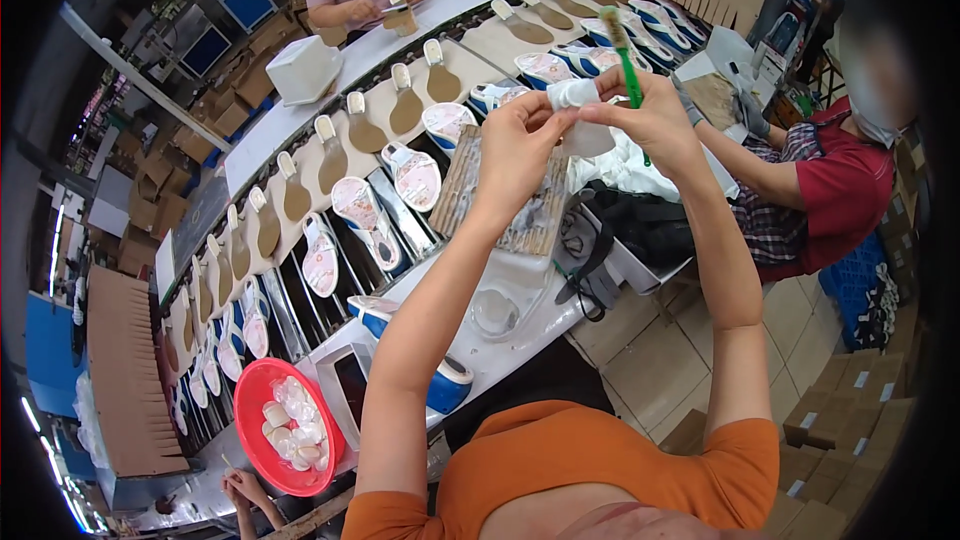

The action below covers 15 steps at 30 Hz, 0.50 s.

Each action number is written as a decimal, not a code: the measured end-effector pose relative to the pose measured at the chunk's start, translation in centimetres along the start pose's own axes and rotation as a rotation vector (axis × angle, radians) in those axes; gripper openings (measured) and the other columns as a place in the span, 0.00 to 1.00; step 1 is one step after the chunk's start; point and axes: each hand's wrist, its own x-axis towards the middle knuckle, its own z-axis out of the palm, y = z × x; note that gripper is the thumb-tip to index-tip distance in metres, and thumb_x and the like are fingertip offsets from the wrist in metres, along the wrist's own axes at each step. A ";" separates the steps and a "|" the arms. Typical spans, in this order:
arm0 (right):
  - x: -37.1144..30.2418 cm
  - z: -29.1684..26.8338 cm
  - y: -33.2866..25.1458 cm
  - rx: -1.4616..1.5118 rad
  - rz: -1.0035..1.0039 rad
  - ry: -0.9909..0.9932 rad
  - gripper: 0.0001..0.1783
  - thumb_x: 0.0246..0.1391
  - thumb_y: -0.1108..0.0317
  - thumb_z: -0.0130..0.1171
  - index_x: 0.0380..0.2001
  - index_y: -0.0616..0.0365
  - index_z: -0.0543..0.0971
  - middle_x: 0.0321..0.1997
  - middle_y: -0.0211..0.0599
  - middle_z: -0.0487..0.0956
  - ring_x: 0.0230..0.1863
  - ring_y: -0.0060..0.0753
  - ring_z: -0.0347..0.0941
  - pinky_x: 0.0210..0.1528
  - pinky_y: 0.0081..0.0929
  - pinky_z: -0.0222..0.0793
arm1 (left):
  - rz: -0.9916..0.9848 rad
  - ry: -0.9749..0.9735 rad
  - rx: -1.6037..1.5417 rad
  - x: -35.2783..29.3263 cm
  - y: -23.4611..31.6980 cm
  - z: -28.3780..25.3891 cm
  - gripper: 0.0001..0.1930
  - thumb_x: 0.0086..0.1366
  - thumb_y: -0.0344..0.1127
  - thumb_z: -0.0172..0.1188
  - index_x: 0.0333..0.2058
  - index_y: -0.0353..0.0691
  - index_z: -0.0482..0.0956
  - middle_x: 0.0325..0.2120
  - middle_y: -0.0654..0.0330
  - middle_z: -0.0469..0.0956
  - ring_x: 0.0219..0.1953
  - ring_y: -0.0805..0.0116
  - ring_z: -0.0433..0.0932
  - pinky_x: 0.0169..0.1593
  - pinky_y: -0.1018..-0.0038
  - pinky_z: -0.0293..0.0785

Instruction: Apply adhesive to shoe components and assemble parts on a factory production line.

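You wear an orange short-sleeved top with a wide scooped neckline, its sleeves ending above the elbows, and both your forearms and your left hand (517,145) and right hand (655,120) are bare.

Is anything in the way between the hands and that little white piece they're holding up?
Nothing visible: the left hand and the right hand, which also grips a green-handled brush, both pinch the small white piece directly.
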 end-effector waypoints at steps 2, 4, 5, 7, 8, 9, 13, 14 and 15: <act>1.1 -0.1 0.3 -0.134 -0.009 -0.141 0.09 0.48 0.70 0.68 0.30 0.63 0.80 0.27 0.24 0.76 0.26 0.13 0.65 0.29 0.15 0.60 | 0.002 -0.007 -0.025 0.9 -1.0 0.0 0.10 0.65 0.34 0.59 0.39 0.32 0.79 0.28 0.65 0.80 0.30 0.81 0.75 0.36 0.81 0.72; 1.8 -0.9 0.6 -0.152 0.063 -0.169 0.08 0.49 0.70 0.67 0.28 0.63 0.80 0.26 0.24 0.75 0.27 0.13 0.65 0.30 0.16 0.60 | 0.008 0.030 -0.070 2.0 -1.9 0.1 0.08 0.62 0.31 0.60 0.29 0.30 0.79 0.20 0.66 0.78 0.23 0.83 0.71 0.28 0.81 0.68; 2.2 -1.4 1.5 -0.144 0.004 -0.118 0.08 0.49 0.70 0.67 0.28 0.63 0.80 0.25 0.24 0.75 0.27 0.13 0.65 0.30 0.16 0.60 | 0.022 0.038 -0.074 2.9 -2.7 0.2 0.10 0.61 0.31 0.60 0.27 0.29 0.77 0.17 0.66 0.76 0.22 0.83 0.70 0.27 0.80 0.67; 3.0 -2.6 2.9 -0.277 -0.176 0.004 0.13 0.51 0.65 0.64 0.28 0.67 0.81 0.21 0.28 0.77 0.24 0.18 0.67 0.28 0.22 0.62 | 0.020 0.068 -0.013 4.2 -3.4 0.7 0.10 0.61 0.31 0.61 0.26 0.28 0.76 0.16 0.65 0.75 0.21 0.82 0.70 0.27 0.80 0.67; 3.2 -3.5 3.1 -0.282 -0.174 0.004 0.13 0.51 0.65 0.64 0.28 0.67 0.81 0.21 0.28 0.77 0.24 0.18 0.67 0.28 0.22 0.62 | 0.017 0.103 0.053 4.9 -3.6 0.9 0.11 0.60 0.31 0.61 0.24 0.28 0.75 0.15 0.64 0.75 0.20 0.81 0.69 0.26 0.80 0.67; 3.3 -4.5 3.0 -0.360 -0.182 0.121 0.13 0.51 0.65 0.64 0.28 0.68 0.81 0.21 0.29 0.78 0.24 0.17 0.68 0.28 0.22 0.63 | -0.086 0.010 0.288 5.7 -3.6 0.3 0.15 0.61 0.36 0.63 0.41 0.30 0.78 0.29 0.61 0.81 0.30 0.77 0.77 0.37 0.78 0.74; 2.6 -5.4 -0.1 -0.322 -0.147 0.283 0.10 0.52 0.67 0.64 0.29 0.65 0.81 0.23 0.27 0.78 0.25 0.13 0.68 0.28 0.16 0.61 | 0.056 -0.052 0.520 6.1 -3.7 2.0 0.42 0.50 0.42 0.71 0.59 0.27 0.61 0.51 0.37 0.72 0.55 0.58 0.73 0.56 0.67 0.69; 2.3 -5.2 -0.5 -0.251 -0.113 0.302 0.08 0.53 0.68 0.64 0.31 0.64 0.80 0.23 0.24 0.76 0.26 0.11 0.66 0.28 0.13 0.59 | 0.057 -0.050 0.521 5.5 -2.5 2.3 0.42 0.50 0.42 0.71 0.59 0.27 0.61 0.51 0.37 0.72 0.55 0.58 0.73 0.56 0.67 0.69; 2.1 -4.9 -0.6 -0.215 -0.131 0.265 0.09 0.53 0.66 0.64 0.31 0.62 0.80 0.23 0.24 0.76 0.26 0.11 0.66 0.28 0.12 0.59 | 0.098 -0.083 0.338 5.0 -1.5 2.4 0.47 0.50 0.44 0.71 0.62 0.27 0.55 0.54 0.37 0.68 0.58 0.58 0.69 0.58 0.67 0.66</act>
